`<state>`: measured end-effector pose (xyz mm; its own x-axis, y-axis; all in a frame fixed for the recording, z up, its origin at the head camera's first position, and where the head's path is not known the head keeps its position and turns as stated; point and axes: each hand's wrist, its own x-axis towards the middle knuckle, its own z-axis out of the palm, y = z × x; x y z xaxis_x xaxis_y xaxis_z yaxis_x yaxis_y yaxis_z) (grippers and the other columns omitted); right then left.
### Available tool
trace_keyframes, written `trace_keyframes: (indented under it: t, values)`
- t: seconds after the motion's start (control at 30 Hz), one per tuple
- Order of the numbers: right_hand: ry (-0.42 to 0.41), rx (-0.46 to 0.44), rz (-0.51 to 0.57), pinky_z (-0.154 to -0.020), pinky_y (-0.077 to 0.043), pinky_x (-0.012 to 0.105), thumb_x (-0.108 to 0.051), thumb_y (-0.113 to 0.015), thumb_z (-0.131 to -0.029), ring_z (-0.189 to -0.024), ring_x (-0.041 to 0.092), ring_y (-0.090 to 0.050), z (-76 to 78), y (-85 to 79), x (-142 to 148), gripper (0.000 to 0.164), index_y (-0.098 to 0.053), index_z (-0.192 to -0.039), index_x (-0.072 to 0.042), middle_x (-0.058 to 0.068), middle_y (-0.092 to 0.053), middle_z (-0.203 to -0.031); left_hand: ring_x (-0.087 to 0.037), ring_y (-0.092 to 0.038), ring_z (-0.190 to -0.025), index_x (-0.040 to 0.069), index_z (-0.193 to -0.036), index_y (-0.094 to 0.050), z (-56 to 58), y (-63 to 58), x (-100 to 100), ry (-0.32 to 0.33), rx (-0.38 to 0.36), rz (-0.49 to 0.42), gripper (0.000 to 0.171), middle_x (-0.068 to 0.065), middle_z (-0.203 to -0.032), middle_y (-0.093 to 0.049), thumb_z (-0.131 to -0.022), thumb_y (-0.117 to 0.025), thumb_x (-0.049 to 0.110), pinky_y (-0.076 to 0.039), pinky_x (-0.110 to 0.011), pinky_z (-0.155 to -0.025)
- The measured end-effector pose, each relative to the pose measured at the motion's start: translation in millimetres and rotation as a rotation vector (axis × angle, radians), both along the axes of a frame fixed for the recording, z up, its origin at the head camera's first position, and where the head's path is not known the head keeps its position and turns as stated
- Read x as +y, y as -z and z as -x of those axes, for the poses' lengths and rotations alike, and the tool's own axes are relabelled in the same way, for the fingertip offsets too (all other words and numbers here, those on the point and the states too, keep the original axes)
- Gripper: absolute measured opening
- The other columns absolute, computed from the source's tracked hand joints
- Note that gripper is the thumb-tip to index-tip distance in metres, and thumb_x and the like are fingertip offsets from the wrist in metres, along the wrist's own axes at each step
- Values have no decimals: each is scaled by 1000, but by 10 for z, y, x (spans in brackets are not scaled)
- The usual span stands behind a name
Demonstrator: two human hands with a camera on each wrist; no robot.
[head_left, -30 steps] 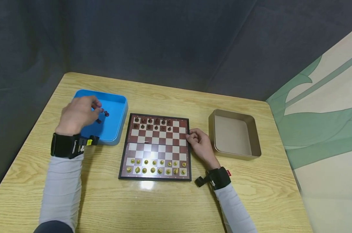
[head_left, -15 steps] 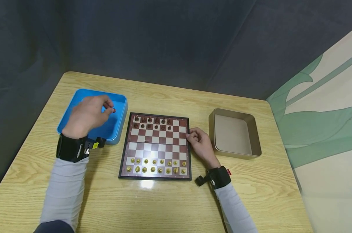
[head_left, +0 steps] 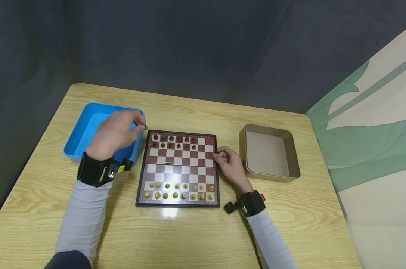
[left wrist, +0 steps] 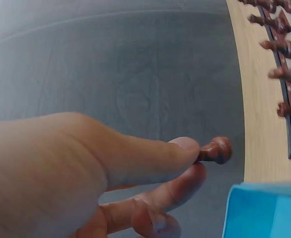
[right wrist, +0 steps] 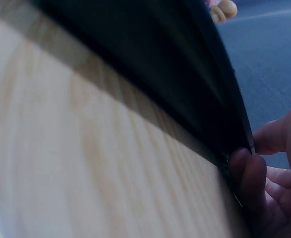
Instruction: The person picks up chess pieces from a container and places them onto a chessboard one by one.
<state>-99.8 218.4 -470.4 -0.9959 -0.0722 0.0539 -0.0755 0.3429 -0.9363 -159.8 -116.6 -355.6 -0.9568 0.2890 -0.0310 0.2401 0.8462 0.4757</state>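
Between thumb and fingertips, my left hand (head_left: 117,130) pinches a small dark red chess piece (left wrist: 217,149), its rounded end pointing out past the fingertips. In the head view this hand is over the right side of a blue box (head_left: 88,125), with the piece near the board's far left corner. My right hand (head_left: 231,164) grips the right edge of the chessboard (head_left: 203,172), thumb on top and curled fingers against the side. Dark red pieces (head_left: 179,138) stand in two rows on the far side of the board. Gold pieces (head_left: 174,195) line the near side.
A tan metal box (head_left: 268,149) stands to the right of the right hand on the wooden table (head_left: 189,235). A dark curtain (head_left: 189,56) hangs behind the table's far edge. Patterned fabric (head_left: 374,149) borders the right side.
My left hand has moved right from inside the blue box to its right rim, now carrying a dark red chess piece. The right hand has stayed at the board's edge.
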Motion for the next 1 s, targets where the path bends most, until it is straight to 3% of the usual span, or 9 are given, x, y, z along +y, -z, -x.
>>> trace_keyframes:
  t: [0.17, 0.5, 0.8, 1.0]
  values:
    - [11, -1, -19, -51, -36, 20, -7, -55, -84, -60, 15, -43, -32, -76, -61, 20, -52, -97, 7, 15, -48, -72, -19, -48, -66, 19, -93, -58, -26, -25, 112, 32, 13, 5, 12, 2, -87, -57, -83, -58, 25, -37, -32, -47]
    - [8, -8, -4, -50, -35, 20, -7, -56, -83, -58, 14, -42, -53, -77, -95, 20, -52, -97, 7, 14, -49, -71, -16, -45, -62, 23, -91, -58, -84, -19, 417, 123, 18, 16, 9, 9, -85, -54, -83, -58, 26, -36, -31, -43]
    - [2, 10, -14, -51, -36, 19, -8, -56, -83, -59, 14, -43, -52, -60, -86, 21, -51, -97, 8, 14, -48, -70, -14, -46, -58, 22, -90, -58, -23, 11, 649, 212, -5, -26, 9, 10, -80, -53, -83, -57, 27, -38, -29, -45]
    - [13, -3, -7, -50, -35, 19, -9, -56, -83, -59, 14, -43, -59, -61, -59, 22, -51, -97, 7, 14, -49, -71, -13, -47, -57, 22, -84, -58, 25, -45, 861, 265, 55, -19, 6, 9, -75, -52, -81, -59, 27, -38, -28, -44]
